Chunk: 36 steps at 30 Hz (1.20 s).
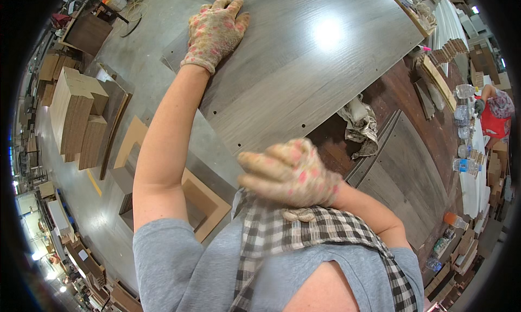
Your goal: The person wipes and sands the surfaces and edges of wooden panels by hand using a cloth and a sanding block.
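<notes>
A wood-grain laminate panel point(285, 68) in grey lies before me, with several small dark holes along its near edges. My left hand point(215, 33), in a worn knit glove with pink spots, rests on the panel's upper left part, fingers spread. My right hand point(291, 171) wears a matching glove and is blurred. It is in front of my black-and-white checked apron point(325, 226), just off the panel's near corner. Its fingers are curled; whether anything is inside them is hidden. A crumpled, stained cloth point(360, 122) lies beside the panel's right edge, on a reddish-brown surface point(325, 147).
More grey wood-grain panels point(407, 169) lie at right. Stacked cut boards point(75, 112) and a cardboard frame point(209, 202) are on the left. Plastic bottles point(466, 165) line the far right, where another person point(496, 112) in red is at work. Several items crowd a wooden tray point(411, 11).
</notes>
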Available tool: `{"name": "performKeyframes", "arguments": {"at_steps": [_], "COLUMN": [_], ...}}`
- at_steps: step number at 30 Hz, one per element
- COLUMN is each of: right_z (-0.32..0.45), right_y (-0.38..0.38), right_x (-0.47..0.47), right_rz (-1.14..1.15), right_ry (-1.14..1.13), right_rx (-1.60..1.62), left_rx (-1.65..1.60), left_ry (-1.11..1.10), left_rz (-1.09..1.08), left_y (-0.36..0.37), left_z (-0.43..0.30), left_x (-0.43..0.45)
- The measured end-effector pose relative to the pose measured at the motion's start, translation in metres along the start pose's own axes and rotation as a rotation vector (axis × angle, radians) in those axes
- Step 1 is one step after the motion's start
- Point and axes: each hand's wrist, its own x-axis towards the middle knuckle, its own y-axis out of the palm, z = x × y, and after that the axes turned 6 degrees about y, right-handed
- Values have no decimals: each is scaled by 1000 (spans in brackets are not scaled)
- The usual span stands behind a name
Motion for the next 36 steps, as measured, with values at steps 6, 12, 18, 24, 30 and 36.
{"name": "performKeyframes", "arguments": {"at_steps": [6,12,18,24,30,36], "right_z": [-40,-82,-258,-80,-97,-84], "right_y": [-8,-24,-85,-16,-43,-28], "right_x": [-19,-26,-63,-32,-17,-24], "right_rz": [46,-118,-550,-169,108,-75], "right_ry": [256,195,530,140,172,-13], "right_rx": [6,-205,-496,26,70,76], "left_rx": [-2,-41,-51,-41,-65,-84], "left_ry": [12,56,81,54,74,74], "left_rz": [-20,-80,-83,-69,-100,-87], "left_y": [-3,1,-5,-5,-4,-12], "left_z": [0,9,2,4,4,-2], "left_x": [-1,-7,-6,-6,-6,-1]}}
